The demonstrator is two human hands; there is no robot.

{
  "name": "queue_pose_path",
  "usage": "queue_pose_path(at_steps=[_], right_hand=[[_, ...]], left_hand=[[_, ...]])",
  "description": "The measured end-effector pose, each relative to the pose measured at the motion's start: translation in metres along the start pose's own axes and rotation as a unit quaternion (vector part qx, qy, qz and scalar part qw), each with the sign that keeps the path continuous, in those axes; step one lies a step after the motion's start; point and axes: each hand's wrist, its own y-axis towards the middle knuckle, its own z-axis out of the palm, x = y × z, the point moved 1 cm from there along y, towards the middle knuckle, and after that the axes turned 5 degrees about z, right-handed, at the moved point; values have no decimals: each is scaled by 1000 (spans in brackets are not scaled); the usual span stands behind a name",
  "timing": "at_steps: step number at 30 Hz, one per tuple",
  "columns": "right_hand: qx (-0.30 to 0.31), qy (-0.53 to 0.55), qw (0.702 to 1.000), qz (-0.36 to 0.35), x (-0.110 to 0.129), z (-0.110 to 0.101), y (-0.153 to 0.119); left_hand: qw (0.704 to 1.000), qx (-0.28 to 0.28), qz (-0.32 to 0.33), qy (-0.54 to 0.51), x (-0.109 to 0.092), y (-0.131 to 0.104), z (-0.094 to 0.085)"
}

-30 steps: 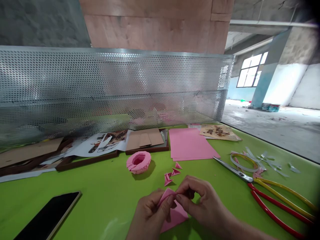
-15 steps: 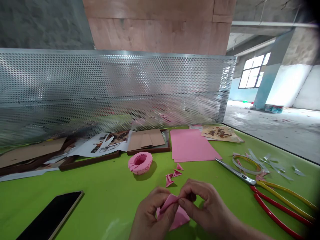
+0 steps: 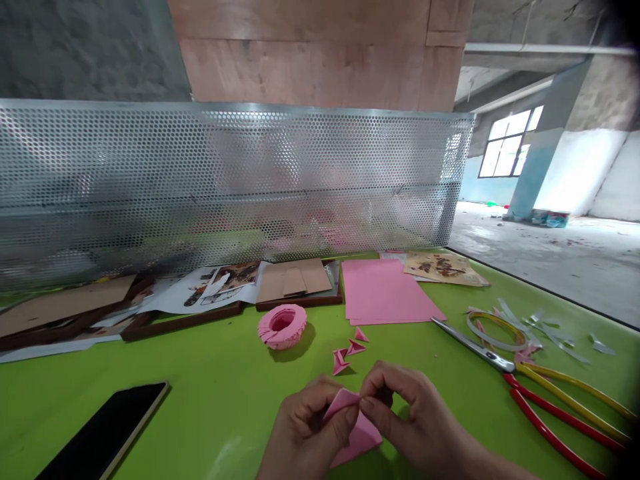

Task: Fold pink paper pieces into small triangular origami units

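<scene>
Both hands meet low over the green table (image 3: 210, 393): the left hand (image 3: 303, 433) and the right hand (image 3: 410, 417) pinch a folded piece of pink paper (image 3: 353, 427) between thumbs and fingertips, its lower corner resting near the tabletop. Just beyond lie small pink folded triangles (image 3: 347, 350) and a pink paper ring (image 3: 283, 325). A stack of pink sheets (image 3: 385, 293) sits further back. Scissors (image 3: 530, 387) with red and yellow handles lie to the right, a dark phone (image 3: 103, 433) to the left, perforated metal screen (image 3: 225, 180) behind.
</scene>
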Motion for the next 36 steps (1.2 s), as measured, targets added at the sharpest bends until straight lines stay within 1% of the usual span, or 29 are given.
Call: queue_pose_path(at_steps=[3, 6, 9, 13, 15, 16, 17, 18, 19, 21, 23, 25, 27, 29, 30, 32, 33, 34, 36], right_hand=[[-9, 0, 1000, 14, 1, 0, 0], [-20, -28, 999, 16, 4, 0, 0], [-15, -39, 999, 18, 5, 0, 0], [16, 21, 997, 72, 4, 0, 3], [16, 52, 993, 101, 4, -1, 6], [10, 59, 992, 113, 4, -3, 7], [3, 63, 990, 123, 4, -4, 8], [-2, 65, 989, 131, 4, -6, 10], [-4, 67, 988, 137, 4, -7, 11], [5, 75, 987, 143, 3, -9, 12], [15, 93, 984, 148, -1, -10, 13], [22, 119, 980, 158, -5, -10, 14], [26, 136, 977, 161, -9, -10, 14], [0, 116, 984, 137, -9, -11, 13], [-27, 86, 990, 105, -9, -12, 12], [-84, 0, 996, 4, -6, -14, 9], [-106, -45, 992, -52, -5, -14, 7], [-114, -87, 984, -102, -3, -14, 4], [-97, -157, 968, -169, 0, -11, 0]], left_hand=[[1000, -5, -4, -11, 2, 1, 1], [999, -4, -21, -29, 2, 1, 3], [998, 2, -40, -39, -1, -1, 6], [997, 24, -71, -30, 3, 1, 2], [993, 35, -110, -27, 10, 3, -2], [989, 50, -132, -38, 13, 4, -3], [986, 39, -147, -70, 15, 5, -4], [984, 22, -146, -101, 16, 5, -4], [984, 3, -142, -104, 16, 4, -4], [988, -53, -129, -72, 13, 2, -3], [985, -100, -136, -33, 11, 1, -4], [984, -88, -155, -4, 12, 1, -5], [982, -76, -171, -11, 15, 2, -8], [980, -75, -179, -44, 18, 4, -10], [979, -78, -179, -64, 18, 5, -11], [977, -85, -172, -92, 18, 6, -11], [977, -90, -166, -101, 17, 7, -11], [976, -95, -162, -107, 17, 7, -10], [976, -98, -158, -114, 17, 7, -8]])
